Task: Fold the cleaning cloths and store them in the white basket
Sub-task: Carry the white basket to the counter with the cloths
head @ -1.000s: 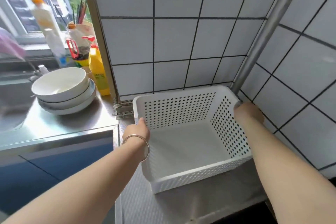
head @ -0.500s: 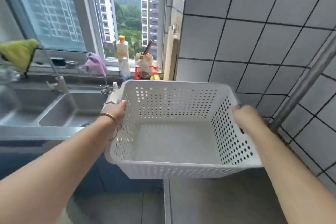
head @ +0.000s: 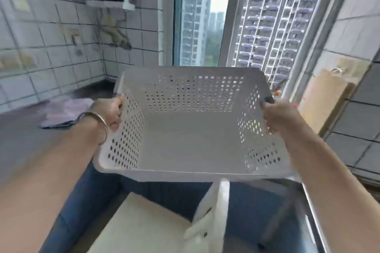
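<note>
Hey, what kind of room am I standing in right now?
Most likely a home kitchen in a high-rise flat: tiled walls, a dark countertop with a cloth on it, a wooden cutting board by the window, apartment towers outside.

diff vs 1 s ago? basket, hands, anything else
The white basket left the steel shelf in the tiled corner and was carried leftward; it is now held in the air before the window. A pinkish cloth on the counter came into view. Unchanged: left hand and right hand grip its side rims; basket empty.
</note>
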The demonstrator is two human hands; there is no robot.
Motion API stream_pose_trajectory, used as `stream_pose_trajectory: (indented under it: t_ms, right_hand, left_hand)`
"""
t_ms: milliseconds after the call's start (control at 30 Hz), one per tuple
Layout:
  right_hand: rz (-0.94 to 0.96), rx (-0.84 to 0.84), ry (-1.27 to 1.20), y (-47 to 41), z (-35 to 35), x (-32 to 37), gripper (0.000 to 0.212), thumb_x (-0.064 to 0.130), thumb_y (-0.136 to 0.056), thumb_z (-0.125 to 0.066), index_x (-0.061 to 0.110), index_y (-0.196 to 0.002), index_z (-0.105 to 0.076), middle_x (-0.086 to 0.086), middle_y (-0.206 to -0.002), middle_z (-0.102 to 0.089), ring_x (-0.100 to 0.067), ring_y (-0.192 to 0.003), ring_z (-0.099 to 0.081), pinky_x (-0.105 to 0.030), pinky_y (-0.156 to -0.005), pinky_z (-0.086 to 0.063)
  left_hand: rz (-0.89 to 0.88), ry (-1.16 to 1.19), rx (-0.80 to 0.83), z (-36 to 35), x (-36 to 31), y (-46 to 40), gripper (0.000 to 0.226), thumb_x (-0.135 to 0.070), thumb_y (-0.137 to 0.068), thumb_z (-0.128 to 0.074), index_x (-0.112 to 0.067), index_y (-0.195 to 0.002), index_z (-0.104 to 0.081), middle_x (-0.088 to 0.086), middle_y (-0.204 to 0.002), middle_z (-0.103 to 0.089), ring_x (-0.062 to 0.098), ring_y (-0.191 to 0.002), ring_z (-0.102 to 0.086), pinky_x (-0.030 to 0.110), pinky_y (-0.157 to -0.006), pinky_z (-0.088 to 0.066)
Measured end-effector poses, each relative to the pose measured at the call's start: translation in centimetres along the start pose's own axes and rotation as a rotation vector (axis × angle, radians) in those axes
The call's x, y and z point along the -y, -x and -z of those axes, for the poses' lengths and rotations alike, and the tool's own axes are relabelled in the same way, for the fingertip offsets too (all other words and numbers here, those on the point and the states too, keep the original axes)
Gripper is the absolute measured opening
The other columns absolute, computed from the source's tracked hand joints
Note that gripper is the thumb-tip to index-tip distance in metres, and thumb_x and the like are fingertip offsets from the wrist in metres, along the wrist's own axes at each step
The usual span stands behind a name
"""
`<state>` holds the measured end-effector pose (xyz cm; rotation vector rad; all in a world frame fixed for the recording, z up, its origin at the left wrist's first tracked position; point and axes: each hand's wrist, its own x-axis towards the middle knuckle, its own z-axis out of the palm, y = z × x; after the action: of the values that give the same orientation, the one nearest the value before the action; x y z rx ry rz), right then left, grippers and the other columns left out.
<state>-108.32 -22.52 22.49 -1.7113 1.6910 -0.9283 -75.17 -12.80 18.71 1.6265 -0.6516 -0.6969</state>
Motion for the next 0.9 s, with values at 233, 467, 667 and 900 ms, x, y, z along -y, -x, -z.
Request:
stream_pose_trajectory:
  t_ms: [233, 467, 667, 900]
  right_hand:
    - [-0.003, 0.353, -0.243, 6.9, -20.3, 9.1, 0.032, 0.023, -0.095, -0.045, 0.014, -0.064, -0.045, -0.002, -0.051, -0.037, -0.015, -0.042, -0.033, -0.022, -0.04, -0.027]
    - [0.102, 0.552, -0.186, 11.6, -39.5, 18.1, 0.038, 0.024, -0.094, -0.047, 0.015, -0.058, -0.044, -0.002, -0.037, -0.039, -0.014, -0.025, -0.034, -0.009, -0.027, -0.023]
    - [0.203, 0.73, -0.014, 13.6, -55.3, 26.1, 0.035, 0.023, -0.093, -0.045, 0.013, -0.06, -0.043, -0.005, -0.045, -0.045, -0.011, -0.017, -0.037, -0.021, -0.036, -0.032]
    - [0.296, 0.946, 0.116, 13.2, -71.1, 36.3, 0.033, 0.013, -0.096, -0.04, 0.009, -0.063, -0.043, -0.004, -0.038, -0.043, -0.013, -0.021, -0.038, -0.016, -0.028, -0.029]
  left_hand:
    - [0.109, -0.042, -0.233, 24.2, 6.8, -1.5, 0.044, -0.042, -0.095, -0.038, -0.02, -0.057, -0.034, -0.006, -0.025, -0.033, 0.005, -0.02, -0.028, 0.006, -0.028, -0.023]
    - [0.251, -0.026, -0.495, 41.2, 13.8, -3.3, 0.045, -0.042, -0.093, -0.044, -0.019, -0.055, -0.032, -0.006, -0.03, -0.028, 0.005, -0.019, -0.022, 0.005, -0.033, -0.02]
    - [0.32, -0.048, -0.693, 51.8, 18.6, -7.3, 0.032, -0.026, -0.095, -0.043, -0.017, -0.064, -0.041, 0.001, -0.046, -0.031, 0.01, -0.023, -0.026, 0.005, -0.034, -0.021]
    - [0.521, -0.288, -0.815, 61.8, 21.6, -14.1, 0.046, -0.037, -0.094, -0.04, -0.006, -0.127, -0.05, 0.019, -0.084, -0.059, 0.031, -0.066, -0.057, 0.029, -0.059, -0.046]
